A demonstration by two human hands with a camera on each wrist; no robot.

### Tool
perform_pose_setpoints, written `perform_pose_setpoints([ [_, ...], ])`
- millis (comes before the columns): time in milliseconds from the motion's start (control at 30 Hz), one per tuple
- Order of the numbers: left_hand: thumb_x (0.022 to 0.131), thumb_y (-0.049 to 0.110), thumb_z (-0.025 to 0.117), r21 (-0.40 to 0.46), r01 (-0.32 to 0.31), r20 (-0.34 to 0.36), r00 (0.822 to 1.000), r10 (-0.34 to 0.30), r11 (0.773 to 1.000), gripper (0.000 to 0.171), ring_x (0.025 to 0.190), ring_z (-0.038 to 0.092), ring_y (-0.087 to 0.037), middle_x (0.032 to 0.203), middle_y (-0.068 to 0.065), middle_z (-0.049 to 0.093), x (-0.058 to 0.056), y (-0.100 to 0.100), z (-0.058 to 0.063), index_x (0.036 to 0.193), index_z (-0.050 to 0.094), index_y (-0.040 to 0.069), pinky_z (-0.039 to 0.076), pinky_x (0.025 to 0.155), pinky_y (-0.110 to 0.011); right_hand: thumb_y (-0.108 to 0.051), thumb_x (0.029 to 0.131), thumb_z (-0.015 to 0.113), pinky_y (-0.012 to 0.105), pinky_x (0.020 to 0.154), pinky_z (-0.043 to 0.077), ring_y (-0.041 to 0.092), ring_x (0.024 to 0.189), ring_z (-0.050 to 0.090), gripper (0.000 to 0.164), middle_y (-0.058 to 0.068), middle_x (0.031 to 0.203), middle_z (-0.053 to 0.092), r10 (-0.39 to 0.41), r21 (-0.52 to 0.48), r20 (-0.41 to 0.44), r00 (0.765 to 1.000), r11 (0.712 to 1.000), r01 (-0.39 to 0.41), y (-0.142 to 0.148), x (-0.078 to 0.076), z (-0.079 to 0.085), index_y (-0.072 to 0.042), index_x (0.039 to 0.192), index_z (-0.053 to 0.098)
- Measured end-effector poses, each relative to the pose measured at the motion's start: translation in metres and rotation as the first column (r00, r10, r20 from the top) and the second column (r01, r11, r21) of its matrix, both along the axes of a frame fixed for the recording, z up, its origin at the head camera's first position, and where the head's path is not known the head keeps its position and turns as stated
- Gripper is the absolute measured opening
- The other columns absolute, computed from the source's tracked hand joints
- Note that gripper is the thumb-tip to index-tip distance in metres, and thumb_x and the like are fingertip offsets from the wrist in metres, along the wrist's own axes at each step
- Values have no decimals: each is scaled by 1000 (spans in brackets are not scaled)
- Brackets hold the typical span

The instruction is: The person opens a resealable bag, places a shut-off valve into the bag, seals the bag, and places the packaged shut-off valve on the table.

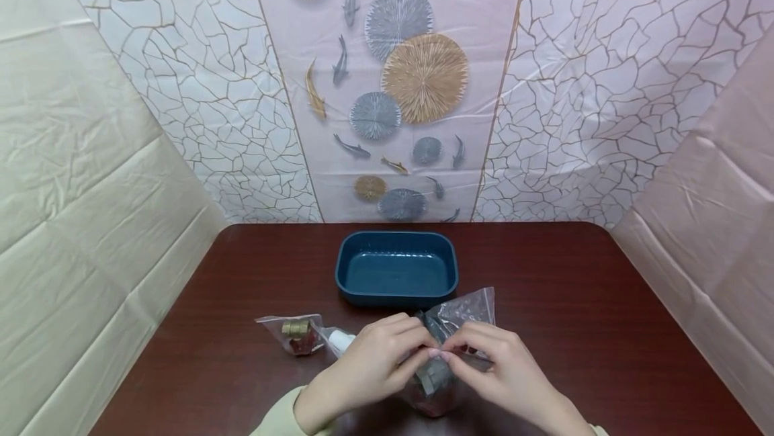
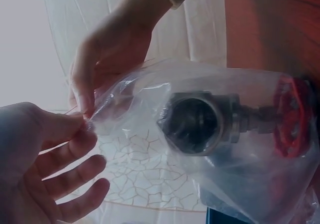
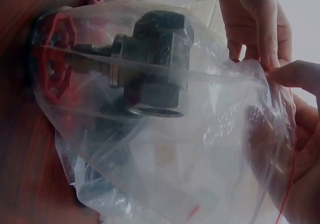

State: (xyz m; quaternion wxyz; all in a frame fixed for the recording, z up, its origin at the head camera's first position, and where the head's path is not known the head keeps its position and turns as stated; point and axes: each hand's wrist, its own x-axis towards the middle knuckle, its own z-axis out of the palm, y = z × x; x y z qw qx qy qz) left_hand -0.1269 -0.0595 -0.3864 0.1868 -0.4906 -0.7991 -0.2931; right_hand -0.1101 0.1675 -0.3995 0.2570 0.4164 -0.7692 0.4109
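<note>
Both hands meet at the mouth of a clear zip-lock bag [image 1: 474, 305], which stands near the table's front. With thumb and forefinger, my left hand [image 1: 382, 357] pinches the bag's top edge. My right hand [image 1: 500, 363] pinches that edge right beside it, fingertips nearly together. Inside the bag is a metal gate valve [image 2: 192, 124] with a red handwheel [image 3: 56, 58], wheel down and open port upward. A red line [image 3: 290, 179] runs along the bag's mouth in the right wrist view. In the head view the hands hide part of the bag.
A blue rectangular tray [image 1: 396, 301] stands behind the hands. To the left lies a second clear bag with a brass fitting [image 1: 296, 328] and something red. A white piece [image 1: 340, 340] in clear plastic lies beside the left hand. Fabric walls flank the brown table [image 1: 574, 301].
</note>
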Motion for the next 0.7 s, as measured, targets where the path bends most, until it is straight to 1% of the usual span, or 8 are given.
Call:
perform_pose_setpoints([
  [67, 103, 24, 60, -3, -1, 35, 999, 1, 1000, 13, 86, 54, -1, 96, 12, 65, 0, -1, 1, 99, 71, 18, 44, 78, -13, -2, 83, 79, 12, 66, 46, -1, 75, 54, 25, -18, 85, 61, 2, 3, -13, 1000, 1000, -2, -2, -1, 1, -23, 95, 71],
  [167, 103, 24, 60, 2, -7, 16, 1000, 7, 1000, 13, 84, 53, -1, 95, 12, 65, 1, -2, 0, 98, 71, 19, 43, 76, -13, -3, 85, 77, 13, 67, 46, -1, 76, 55, 22, -17, 86, 61, 9, 14, -30, 1000, 1000, -8, -4, -1, 2, -21, 94, 70],
  [267, 101, 22, 62, 19, -18, -42, 999, 19, 1000, 10, 80, 52, -1, 92, 13, 64, 1, -1, -1, 96, 70, 19, 43, 74, -13, -5, 87, 76, 13, 68, 47, -1, 77, 56, 18, -16, 87, 62, 10, 23, -50, 999, 1000, -9, -5, -1, 3, -20, 93, 69],
  [300, 100, 21, 63, 24, -24, -74, 997, 26, 999, 8, 79, 51, -1, 92, 13, 64, 1, -1, -1, 95, 70, 20, 43, 74, -13, -5, 88, 75, 13, 68, 47, -1, 77, 56, 17, -16, 87, 62, 10, 24, -56, 998, 1000, -9, -5, -1, 3, -20, 93, 69],
  [433, 97, 21, 66, 42, -42, -161, 986, 48, 998, 6, 78, 51, -1, 91, 16, 64, -1, -1, -2, 93, 71, 23, 44, 74, -14, -7, 90, 74, 13, 67, 46, -2, 77, 56, 15, -15, 87, 62, 3, 29, -73, 997, 1000, -1, -6, -1, 2, -20, 94, 68],
  [500, 96, 21, 66, 51, -46, -162, 985, 54, 998, 6, 77, 50, -1, 90, 17, 64, -2, -1, -2, 92, 71, 23, 44, 74, -15, -8, 90, 74, 13, 67, 46, -1, 76, 56, 14, -15, 87, 61, -2, 33, -78, 997, 999, 4, -5, 0, 2, -20, 94, 67],
  [700, 95, 20, 67, 70, -48, -128, 990, 57, 996, 7, 74, 47, -1, 87, 17, 63, -1, 1, -5, 90, 71, 23, 40, 71, -14, -11, 91, 73, 12, 65, 45, -3, 75, 53, 13, -17, 87, 60, -23, 48, -106, 994, 998, 28, -2, 0, 0, -22, 93, 67],
])
